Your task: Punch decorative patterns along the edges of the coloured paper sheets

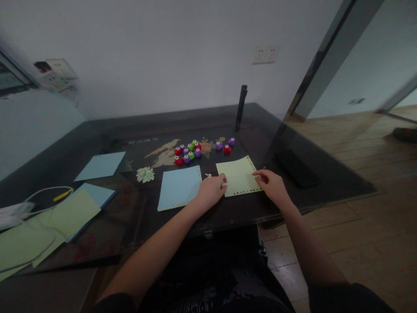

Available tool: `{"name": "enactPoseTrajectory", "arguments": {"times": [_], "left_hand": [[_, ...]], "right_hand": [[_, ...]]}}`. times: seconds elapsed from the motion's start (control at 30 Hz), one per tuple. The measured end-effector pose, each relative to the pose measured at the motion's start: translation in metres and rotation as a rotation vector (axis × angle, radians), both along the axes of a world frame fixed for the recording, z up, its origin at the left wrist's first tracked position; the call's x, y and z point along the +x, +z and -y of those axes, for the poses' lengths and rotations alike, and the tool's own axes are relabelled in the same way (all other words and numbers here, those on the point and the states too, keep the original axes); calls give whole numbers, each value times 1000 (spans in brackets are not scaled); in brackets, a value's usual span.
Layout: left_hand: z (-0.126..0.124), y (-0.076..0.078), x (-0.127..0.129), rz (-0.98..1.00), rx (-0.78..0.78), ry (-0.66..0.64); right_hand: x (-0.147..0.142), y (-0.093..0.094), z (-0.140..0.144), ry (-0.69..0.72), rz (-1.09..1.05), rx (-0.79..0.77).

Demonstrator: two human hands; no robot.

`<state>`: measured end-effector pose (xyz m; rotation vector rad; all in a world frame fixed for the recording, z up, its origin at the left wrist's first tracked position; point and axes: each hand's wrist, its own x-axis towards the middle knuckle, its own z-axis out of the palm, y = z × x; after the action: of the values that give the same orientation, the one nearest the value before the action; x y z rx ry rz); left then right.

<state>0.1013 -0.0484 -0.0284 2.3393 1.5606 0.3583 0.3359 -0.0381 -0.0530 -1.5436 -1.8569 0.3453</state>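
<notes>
A pale yellow sheet of paper (239, 176) lies in front of me, with small holes punched along its right and bottom edges. My left hand (212, 189) is at its left edge, fingers curled and closed on the margin. At the right edge, my right hand (273, 186) pinches the sheet between thumb and fingers. Just left of it is a light blue sheet (180, 187), also holed along its right and bottom edges, its right side partly behind my left hand. A few tiny pale paper bits (208, 175) lie between the two sheets.
Several red, purple and green craft punches (189, 152) cluster behind the sheets. A heap of paper bits (145, 174) sits to the left, near another blue sheet (101, 166), loose papers and a white cable. A black case (297, 168) lies right; a dark post (240, 108) stands behind.
</notes>
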Motion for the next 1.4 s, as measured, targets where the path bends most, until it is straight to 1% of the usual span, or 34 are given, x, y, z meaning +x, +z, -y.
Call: {"name": "enactPoseTrajectory", "arguments": {"times": [0.47,0.73,0.93,1.1,1.27,1.4], "left_hand": [[0,-1,0,16,-3,3],[1,3,1,1,-30,18],[0,1,0,-2,1,8],[1,1,0,-6,-2,-1],[0,0,0,-12,17,-10],[2,2,1,3,40,-14]], "right_hand": [[0,-1,0,-5,34,23],[1,-4,-1,4,35,37],[1,-4,0,4,60,26],[1,-6,0,-44,45,59],[2,-8,-1,-42,45,73],[3,-7,-1,-67,-19,81]]}}
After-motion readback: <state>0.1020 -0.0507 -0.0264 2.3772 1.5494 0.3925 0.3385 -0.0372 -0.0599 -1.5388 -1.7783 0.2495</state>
